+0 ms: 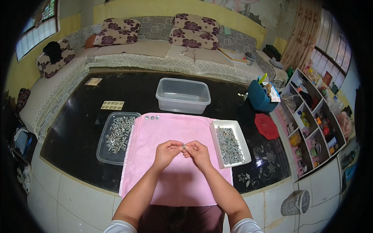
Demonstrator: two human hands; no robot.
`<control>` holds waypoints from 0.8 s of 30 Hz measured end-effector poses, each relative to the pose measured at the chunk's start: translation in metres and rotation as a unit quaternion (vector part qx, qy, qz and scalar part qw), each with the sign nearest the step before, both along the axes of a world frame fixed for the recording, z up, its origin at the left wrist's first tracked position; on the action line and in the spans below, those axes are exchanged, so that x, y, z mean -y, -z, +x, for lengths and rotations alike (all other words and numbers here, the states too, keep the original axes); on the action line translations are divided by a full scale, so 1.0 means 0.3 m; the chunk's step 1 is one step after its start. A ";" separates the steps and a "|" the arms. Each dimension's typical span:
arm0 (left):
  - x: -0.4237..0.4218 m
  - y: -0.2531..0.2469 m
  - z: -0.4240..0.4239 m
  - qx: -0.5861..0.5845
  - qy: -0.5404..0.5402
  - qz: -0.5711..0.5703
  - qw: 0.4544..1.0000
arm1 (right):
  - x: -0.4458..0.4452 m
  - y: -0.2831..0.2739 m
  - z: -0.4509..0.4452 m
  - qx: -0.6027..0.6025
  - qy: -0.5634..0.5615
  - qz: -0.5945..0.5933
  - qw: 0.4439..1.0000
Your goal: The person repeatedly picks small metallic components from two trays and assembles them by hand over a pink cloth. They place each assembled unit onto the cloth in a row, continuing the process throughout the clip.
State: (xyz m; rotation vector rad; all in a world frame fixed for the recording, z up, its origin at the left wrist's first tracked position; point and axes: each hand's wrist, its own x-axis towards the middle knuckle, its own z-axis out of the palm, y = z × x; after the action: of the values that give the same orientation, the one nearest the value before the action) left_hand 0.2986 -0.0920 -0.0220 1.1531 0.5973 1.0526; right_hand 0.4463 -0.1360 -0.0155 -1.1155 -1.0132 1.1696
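My left hand (168, 152) and my right hand (197, 152) meet over the middle of a pink cloth (174, 128). Between their fingertips they pinch a small metal fastener (184, 146), mostly covered by the fingers. To the left, a clear plastic lid-like tray (102, 151) holds many short metal screws (118, 135). A white box (245, 150) on the right contains a heap of small metal nuts (228, 145). Three small round metal pieces (152, 117) lie in a row near the cloth's far left corner.
Beyond the cloth stands a clear plastic tub (183, 104) on the black table (78, 125). A yellowish card (112, 105) lies at the left. A teal container (260, 97) and a red mat (266, 126) are at the right, beside a compartment shelf (309, 125). A bin (295, 203) stands on the floor.
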 end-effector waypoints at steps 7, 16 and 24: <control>-0.032 0.003 -0.014 0.058 -0.108 -0.056 0.991 | -0.113 -0.076 0.020 -0.003 0.018 0.018 1.000; -0.051 0.010 -0.032 0.102 -0.171 -0.107 0.974 | -0.415 -0.130 -0.075 0.437 0.022 0.116 0.892; -0.050 0.010 -0.027 0.108 -0.170 -0.122 0.972 | -0.567 -0.050 -0.131 0.582 0.019 0.160 0.797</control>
State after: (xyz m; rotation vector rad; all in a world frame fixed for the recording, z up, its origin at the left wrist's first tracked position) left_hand 0.2905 -0.0769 -0.0252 0.7240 0.7444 1.3348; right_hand 0.4070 0.0341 -0.0006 -1.5631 -2.0035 0.1071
